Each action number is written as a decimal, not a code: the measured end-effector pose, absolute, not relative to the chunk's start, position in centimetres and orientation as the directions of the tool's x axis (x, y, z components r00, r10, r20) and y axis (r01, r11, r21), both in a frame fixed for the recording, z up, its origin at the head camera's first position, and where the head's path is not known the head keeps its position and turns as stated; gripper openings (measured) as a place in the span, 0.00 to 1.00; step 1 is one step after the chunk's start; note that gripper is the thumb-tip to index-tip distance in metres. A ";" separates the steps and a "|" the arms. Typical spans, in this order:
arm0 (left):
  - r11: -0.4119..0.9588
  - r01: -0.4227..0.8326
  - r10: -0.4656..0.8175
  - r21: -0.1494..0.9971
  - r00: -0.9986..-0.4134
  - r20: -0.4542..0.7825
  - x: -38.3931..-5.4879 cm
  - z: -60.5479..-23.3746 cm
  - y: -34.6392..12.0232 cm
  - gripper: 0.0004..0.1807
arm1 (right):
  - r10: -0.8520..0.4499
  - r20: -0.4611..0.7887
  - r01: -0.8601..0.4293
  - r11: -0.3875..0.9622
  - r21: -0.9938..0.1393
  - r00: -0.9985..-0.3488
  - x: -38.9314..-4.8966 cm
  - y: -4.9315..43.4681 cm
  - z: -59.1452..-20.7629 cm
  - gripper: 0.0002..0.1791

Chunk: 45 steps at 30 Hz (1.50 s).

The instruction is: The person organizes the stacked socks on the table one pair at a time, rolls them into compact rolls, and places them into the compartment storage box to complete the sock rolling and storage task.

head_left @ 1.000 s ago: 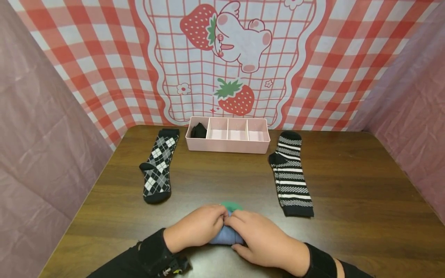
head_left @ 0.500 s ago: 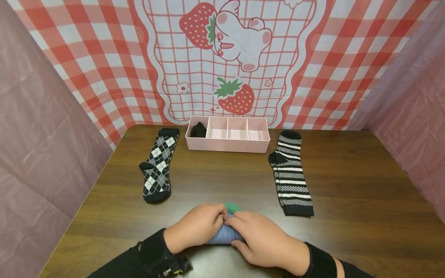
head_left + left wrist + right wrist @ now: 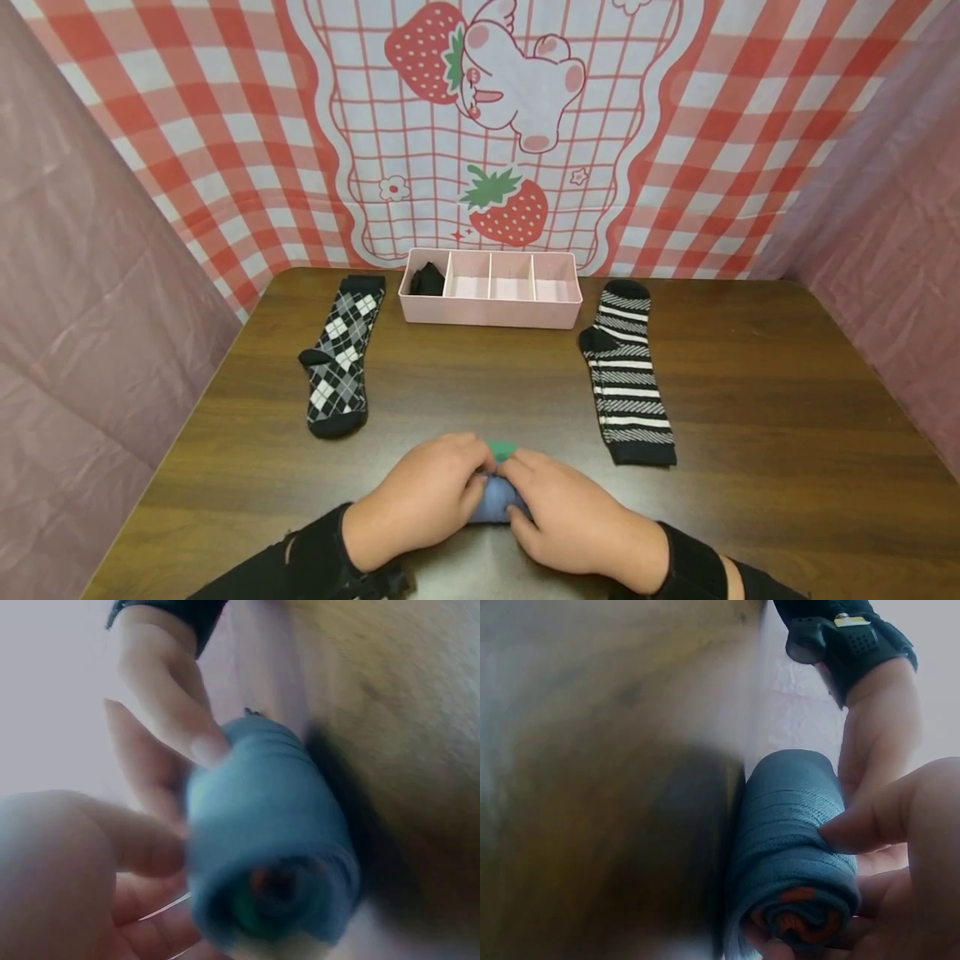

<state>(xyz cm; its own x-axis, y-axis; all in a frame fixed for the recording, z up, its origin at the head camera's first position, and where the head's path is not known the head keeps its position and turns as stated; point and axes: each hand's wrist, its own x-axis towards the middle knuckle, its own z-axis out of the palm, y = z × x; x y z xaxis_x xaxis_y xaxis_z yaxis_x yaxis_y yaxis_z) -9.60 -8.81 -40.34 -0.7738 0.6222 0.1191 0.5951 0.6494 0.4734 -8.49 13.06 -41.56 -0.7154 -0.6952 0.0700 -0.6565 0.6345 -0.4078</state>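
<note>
A blue sock, rolled into a thick cylinder, lies near the front of the table between both hands. A green part shows just beyond the fingers. My left hand holds the roll from the left, thumb on the near side and fingers over the top. From the right, my right hand grips it in the same way. Close up in the left wrist view, the blue roll has a spiral end with green inside. Orange patches appear in the roll's other end in the right wrist view.
A pink box with several compartments stands at the back, a black bundle in its leftmost one. An argyle sock lies at left, a striped sock at right. A checked cloth hangs behind the wooden table.
Less of the green part shows beyond the fingers as the sock is rolled up. My left hand has shifted slightly along the roll; the other socks and the box stay put.
</note>
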 end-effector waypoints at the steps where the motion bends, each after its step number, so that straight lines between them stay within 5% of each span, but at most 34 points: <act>1: 0.650 0.596 0.625 0.471 -0.772 0.115 -9.5 -40.2 -8.8 0.04 | -0.690 0.064 -0.650 0.642 -0.406 -0.721 -8.5 13.1 -41.5 0.17; 14: 0.670 0.658 0.673 0.345 -0.734 0.094 -8.6 -39.3 -8.8 0.18 | -0.686 -0.004 -0.604 0.643 -0.471 -0.727 -9.1 13.3 -41.3 0.17; 26: 0.622 0.694 0.706 0.363 -0.697 0.124 -9.0 -39.9 -8.8 0.14 | -0.651 -0.097 -0.470 0.635 -0.613 -0.753 -9.6 13.7 -41.3 0.16; 34: 0.604 0.720 0.756 0.341 -0.653 0.041 -9.3 -39.8 -8.7 0.15 | -0.652 0.003 -0.528 0.611 -0.589 -0.758 -9.5 13.8 -41.6 0.10; 45: 0.530 0.805 0.811 0.267 -0.573 0.116 -9.5 -40.2 -8.8 0.14 | -0.667 -0.020 -0.522 0.601 -0.605 -0.745 -9.9 14.0 -41.7 0.14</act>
